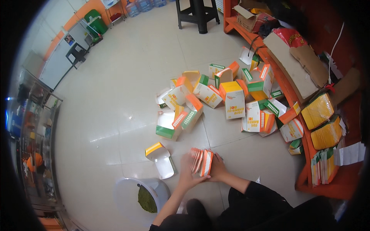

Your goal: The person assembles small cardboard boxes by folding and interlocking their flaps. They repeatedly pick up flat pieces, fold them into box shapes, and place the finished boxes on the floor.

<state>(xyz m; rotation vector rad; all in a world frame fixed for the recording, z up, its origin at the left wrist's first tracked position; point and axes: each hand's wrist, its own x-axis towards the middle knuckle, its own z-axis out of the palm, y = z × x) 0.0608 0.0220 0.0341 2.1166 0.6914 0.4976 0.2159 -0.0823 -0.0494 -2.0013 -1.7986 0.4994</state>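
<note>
Low over the tiled floor, a stack of flat folded orange-and-white cartons (206, 163) stands on edge between my two hands. My left hand (187, 173) is at the stack's left side, its thumb reaching under the near end and its raised fingers slightly blurred. My right hand (219, 170) closes round the right side, its fingers partly hidden behind the cartons. Just left of my hands lies an open carton (163, 163), white inside with a yellow-orange flap. Beside my left forearm is a translucent plastic tub (163, 189) with a green, crumbly material (146, 199) inside.
Ahead lies a loose heap of opened-up white, orange, yellow and green cartons (235, 101). To the right, an orange shelf (306, 169) holds wrapped yellow bundles (327, 133) and cardboard (295, 65). A black stool (198, 15) stands at the back; a stocked rack (36, 131) lines the left.
</note>
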